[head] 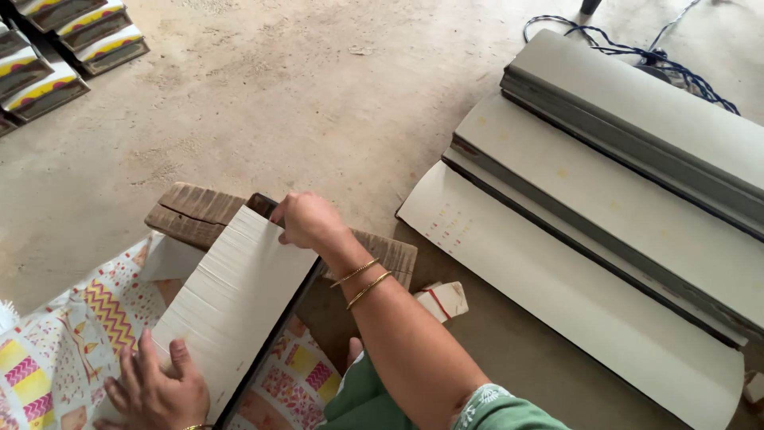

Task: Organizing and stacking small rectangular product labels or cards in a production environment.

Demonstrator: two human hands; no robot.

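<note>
A thick stack of flat grey-white cardboard sheets [239, 295] stands on edge in front of me, leaning on a wooden block [195, 213]. My right hand [306, 220] grips the stack's far top corner, two gold bangles on the wrist. My left hand [155, 390] presses flat against the stack's near lower end, fingers spread. Under and beside the stack lie colourful printed sheets [56, 350] with zigzag and square patterns.
Long stacks of grey board sheets [605, 231] lie on the concrete floor at the right, with a blue-and-white cable [629, 52] behind them. Several printed boxes [60, 48] sit at the top left. A small folded card piece [446, 301] lies by my arm.
</note>
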